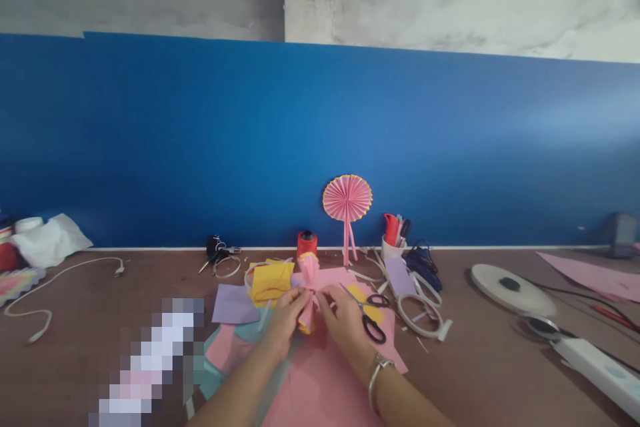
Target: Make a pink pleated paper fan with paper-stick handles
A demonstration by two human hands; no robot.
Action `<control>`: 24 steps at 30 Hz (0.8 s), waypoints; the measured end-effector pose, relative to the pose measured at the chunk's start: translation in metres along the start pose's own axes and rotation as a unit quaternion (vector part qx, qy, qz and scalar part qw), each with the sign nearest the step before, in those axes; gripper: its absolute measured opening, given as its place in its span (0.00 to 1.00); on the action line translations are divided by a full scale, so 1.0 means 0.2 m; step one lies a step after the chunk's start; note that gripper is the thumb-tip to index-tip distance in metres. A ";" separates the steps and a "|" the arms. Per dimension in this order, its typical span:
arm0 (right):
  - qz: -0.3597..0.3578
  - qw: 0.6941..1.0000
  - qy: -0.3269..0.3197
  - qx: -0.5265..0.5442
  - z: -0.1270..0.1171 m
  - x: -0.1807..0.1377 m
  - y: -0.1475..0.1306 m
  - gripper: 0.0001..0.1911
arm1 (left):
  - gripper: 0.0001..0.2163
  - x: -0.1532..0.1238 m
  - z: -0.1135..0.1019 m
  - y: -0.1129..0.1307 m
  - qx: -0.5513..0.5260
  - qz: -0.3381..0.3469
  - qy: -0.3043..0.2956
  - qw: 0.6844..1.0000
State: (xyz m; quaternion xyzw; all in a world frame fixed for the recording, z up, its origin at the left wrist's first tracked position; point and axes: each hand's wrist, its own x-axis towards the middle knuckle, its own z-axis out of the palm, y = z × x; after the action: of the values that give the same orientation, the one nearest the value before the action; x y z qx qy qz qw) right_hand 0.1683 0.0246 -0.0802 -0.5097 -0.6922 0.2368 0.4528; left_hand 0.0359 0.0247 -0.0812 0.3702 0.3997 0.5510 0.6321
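A white cable (95, 259) curls across the brown surface (155, 280); keys (215, 251) lie near the blue partition (225, 140).

Blue partition (225, 133) behind a brown table (465, 367)
Above stands a patchy grey wall (475, 0) with a paler pillar (311, 7); soft light brightens the partition's right end.

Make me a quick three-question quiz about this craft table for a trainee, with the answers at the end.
1. What do the left hand and right hand hold together?
2. True or false: neither hand holds the scissors.
3. Who wears the bangle? A: left wrist. B: right wrist. C: neither wrist.

Key: 1. Bunched pink paper with yellow edges. 2. True. 3. B.
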 end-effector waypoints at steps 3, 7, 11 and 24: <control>-0.032 0.999 -0.017 -0.033 -0.01 0.00 0.00 0.12 | 0.15 0.00 0.00 0.01 0.006 -0.003 0.005 1.000; -0.049 0.996 -0.020 -0.066 0.00 0.00 0.01 0.12 | 0.16 -0.01 0.00 0.02 0.023 -0.004 -0.011 1.000; -0.070 0.993 -0.010 -0.098 0.00 0.00 0.02 0.12 | 0.17 -0.01 0.00 0.02 0.052 0.000 -0.018 0.998; -0.079 0.983 0.033 -0.164 0.02 -0.01 0.04 0.12 | 0.18 0.00 0.00 0.00 0.155 0.021 -0.018 0.988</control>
State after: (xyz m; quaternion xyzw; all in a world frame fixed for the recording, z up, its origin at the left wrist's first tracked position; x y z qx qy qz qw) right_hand 0.1684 0.0271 -0.0900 -0.5283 -0.7445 0.0662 0.4029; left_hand 0.0360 0.0246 -0.0821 0.4820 0.4609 0.4890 0.5622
